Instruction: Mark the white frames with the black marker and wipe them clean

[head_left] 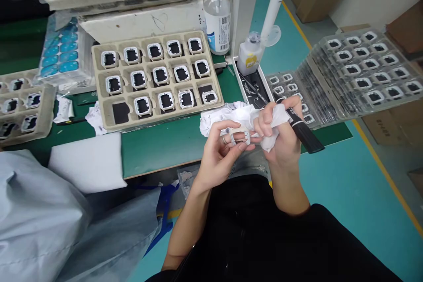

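Observation:
Between the fingers of my left hand is a small whitish watch-case-like frame, held near the table's front edge. My right hand is closed around a white wiping cloth and a black marker-like pen, which points down to the right. Its fingertips are close to the frame; whether they touch it I cannot tell. Crumpled white cloth lies on the table behind my hands. Beyond it sits a beige tray with similar frames in its compartments; the front left compartment shows only a dark base.
A pump bottle and a small flip-top bottle stand near a white post. Stacked clear trays hold frames at the right. Another tray is at the left, beside a person's pale blue sleeve.

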Tool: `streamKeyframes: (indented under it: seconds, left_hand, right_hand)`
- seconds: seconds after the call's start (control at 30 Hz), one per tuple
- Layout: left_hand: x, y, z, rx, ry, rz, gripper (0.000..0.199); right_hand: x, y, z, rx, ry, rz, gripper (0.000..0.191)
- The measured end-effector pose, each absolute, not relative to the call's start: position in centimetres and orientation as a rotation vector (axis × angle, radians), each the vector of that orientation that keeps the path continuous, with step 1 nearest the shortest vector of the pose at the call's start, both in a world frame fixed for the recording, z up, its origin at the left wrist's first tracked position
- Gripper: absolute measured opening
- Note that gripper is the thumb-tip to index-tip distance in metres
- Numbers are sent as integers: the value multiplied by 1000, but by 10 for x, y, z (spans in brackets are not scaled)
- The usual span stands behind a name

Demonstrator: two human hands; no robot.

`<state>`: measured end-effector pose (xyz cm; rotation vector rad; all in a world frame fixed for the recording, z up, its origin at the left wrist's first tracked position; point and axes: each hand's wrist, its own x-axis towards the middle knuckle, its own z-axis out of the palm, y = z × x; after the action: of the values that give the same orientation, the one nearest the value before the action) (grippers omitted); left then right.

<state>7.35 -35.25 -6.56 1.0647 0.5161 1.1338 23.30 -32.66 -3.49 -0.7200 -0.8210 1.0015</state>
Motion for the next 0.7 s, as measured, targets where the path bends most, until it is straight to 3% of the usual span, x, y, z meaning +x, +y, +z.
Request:
streamKeyframes:
  seconds: [0.17,0.43,0.7]
  left_hand:
    - [73,-351,-71,1043,532,1156,36]
    - [63,-346,-74,999,527,1192,41]
    - [54,-341,-89,938,462,1100,43]
  right_hand:
    - [236,-326,-38,-718,-921,934,45]
    - [251,-338,-58,-1032,-1126,544,38]
    - [242,-350,-52,-1046,-1248,815,34]
